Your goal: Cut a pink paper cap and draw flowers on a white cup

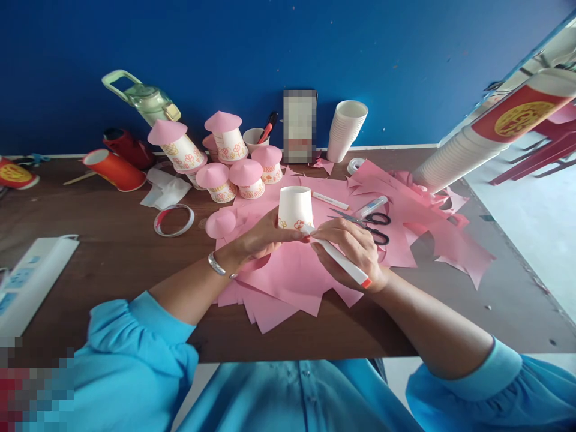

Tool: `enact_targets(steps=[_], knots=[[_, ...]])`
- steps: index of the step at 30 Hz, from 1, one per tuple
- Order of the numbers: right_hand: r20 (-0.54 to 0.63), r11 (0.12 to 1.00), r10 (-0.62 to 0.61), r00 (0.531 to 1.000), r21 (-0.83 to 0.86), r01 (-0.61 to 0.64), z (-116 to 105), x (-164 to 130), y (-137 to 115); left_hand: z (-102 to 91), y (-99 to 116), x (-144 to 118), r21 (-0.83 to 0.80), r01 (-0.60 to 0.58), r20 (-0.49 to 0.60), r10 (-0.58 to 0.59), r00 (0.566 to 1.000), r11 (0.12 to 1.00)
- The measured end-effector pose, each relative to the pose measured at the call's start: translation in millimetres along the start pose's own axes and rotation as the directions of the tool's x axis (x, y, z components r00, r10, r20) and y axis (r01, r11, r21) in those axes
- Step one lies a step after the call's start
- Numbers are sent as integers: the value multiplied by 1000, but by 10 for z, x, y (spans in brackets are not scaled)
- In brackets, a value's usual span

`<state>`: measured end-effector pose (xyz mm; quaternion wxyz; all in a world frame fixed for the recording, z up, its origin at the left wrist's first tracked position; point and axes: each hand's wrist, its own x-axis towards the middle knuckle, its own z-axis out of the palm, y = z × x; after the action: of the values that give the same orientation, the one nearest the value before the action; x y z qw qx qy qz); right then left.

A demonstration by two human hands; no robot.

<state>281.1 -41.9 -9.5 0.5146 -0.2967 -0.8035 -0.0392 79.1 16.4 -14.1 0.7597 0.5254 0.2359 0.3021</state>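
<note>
Over pink paper [292, 270]: left hand [263, 237] steadies flower-printed cup [294, 207]; right hand [353, 249] holds marker [339, 259].

Bright daylight from right; soft shadows; edges stretched

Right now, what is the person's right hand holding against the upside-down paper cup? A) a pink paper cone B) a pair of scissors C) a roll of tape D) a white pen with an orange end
D: the right hand grips a white pen with an orange end, its tip at the paper cup steadied by the left hand; the scissors lie on the pink paper.
</note>
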Motion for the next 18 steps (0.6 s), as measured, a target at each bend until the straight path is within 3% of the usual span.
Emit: enact_targets(steps=[12, 18], knots=[[15, 998, 22, 1000, -51, -22, -53, 44, -19, 35, 56, -32, 0, -44, -32, 44, 999, 999], [-22, 1000, 21, 1000, -14, -21, -62, 43, -27, -89, -87, 25, -80, -119, -17, 118, 993, 990]])
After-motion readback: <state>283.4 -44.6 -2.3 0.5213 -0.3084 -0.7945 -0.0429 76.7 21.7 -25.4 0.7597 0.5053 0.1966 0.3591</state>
